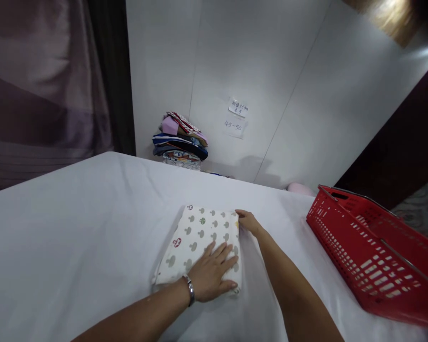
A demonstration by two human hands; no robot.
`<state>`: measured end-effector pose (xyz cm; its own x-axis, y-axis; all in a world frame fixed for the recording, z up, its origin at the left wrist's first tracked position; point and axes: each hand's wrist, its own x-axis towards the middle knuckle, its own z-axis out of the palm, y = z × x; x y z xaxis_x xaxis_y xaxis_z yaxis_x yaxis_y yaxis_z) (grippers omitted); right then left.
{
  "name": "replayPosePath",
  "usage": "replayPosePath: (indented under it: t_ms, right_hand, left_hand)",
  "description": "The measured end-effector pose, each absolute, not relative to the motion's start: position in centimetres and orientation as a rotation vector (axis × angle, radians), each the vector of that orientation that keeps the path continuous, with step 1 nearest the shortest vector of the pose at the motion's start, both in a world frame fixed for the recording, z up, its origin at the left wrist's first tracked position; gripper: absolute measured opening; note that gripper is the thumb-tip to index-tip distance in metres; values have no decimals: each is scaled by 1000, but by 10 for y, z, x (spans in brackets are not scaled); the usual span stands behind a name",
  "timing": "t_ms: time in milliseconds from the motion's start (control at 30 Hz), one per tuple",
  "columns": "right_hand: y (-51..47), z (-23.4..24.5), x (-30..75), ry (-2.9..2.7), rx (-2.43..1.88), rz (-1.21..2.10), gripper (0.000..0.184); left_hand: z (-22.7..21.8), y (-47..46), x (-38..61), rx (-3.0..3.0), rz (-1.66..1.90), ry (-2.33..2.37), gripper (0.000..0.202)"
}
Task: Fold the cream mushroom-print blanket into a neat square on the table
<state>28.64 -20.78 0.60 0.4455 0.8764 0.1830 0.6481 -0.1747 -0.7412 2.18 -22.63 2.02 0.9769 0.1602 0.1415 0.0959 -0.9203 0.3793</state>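
A folded white cloth [196,235] with a grey, red and green mushroom print lies on the white-covered table [74,228]. My left hand [212,273], with a silver bracelet on its wrist, lies flat and open on the cloth's near right part, fingers spread. My right hand [247,221] rests at the cloth's far right corner, fingers curled against its edge; whether it pinches the fabric is unclear.
A red plastic basket [371,251] stands tilted at the table's right edge. A stack of folded coloured cloths [180,140] sits behind the table against the white wall, beside two paper notes [237,116]. A pink object [299,188] peeks over the far edge.
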Motion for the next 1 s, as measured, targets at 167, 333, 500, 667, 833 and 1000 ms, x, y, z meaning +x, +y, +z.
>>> replayPosePath:
  t_ms: [167,333,500,667,833,1000]
  right_hand:
    - [-231,23,238,-1361,-1966,120,50]
    - [-242,19,188,-1739,-2163,14,57]
    - [-238,10,185,-1771,-2321,-3,57]
    - [-240,18,181,-1740,-2359,41,57]
    - [-249,17,159,-1772,-2196,27,60]
    - [-255,13,144,-1770,-2089,156,56]
  left_hand:
    - [29,-229,21,2685,185,193,65]
    - [58,-207,15,2558,175,61,40]
    - [54,-147,21,2707,422,606,41]
    - [18,-112,31,2767,252,934,59]
    - [13,-111,30,2747,277,886,60]
    - [16,-110,29,2758,269,884,61]
